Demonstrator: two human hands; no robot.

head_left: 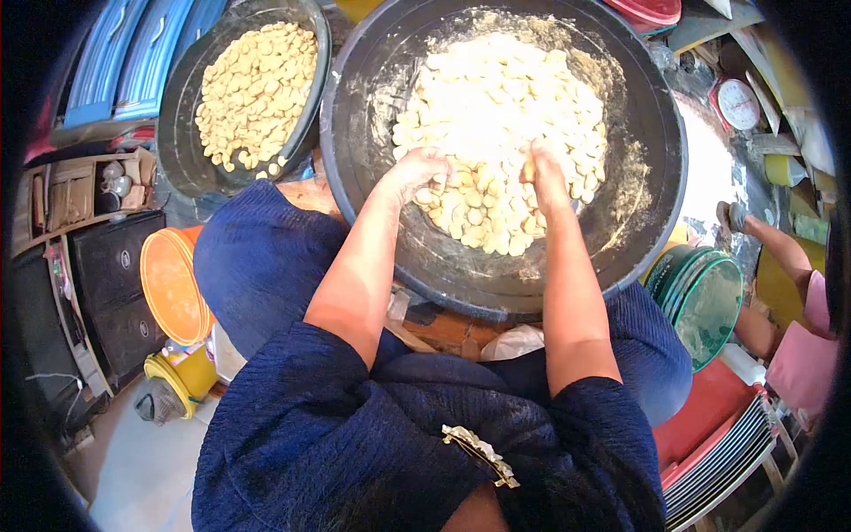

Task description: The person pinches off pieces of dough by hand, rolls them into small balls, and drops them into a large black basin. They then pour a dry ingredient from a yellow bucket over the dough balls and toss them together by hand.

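Note:
A wide black basin (651,191) stands in front of my knees, with a heap of small, flat, round pale pieces (483,213) in it. Both hands reach into this heap. At its near left edge, my left hand (424,173) has curled fingers closed among the pieces, the thumb bent inward. My right hand (542,173) is closed in the same way at the right of the heap, thumb toward the middle. Strong glare washes out the heap beyond the hands, and the fingertips are partly hidden in it.
A second dark basin (177,146) holds similar, browner pieces at upper left. Beside my left knee is an orange bucket (173,288); at my right knee, a stack of green buckets (709,306). A dial scale (737,104) and another person's arm (780,244) show at right.

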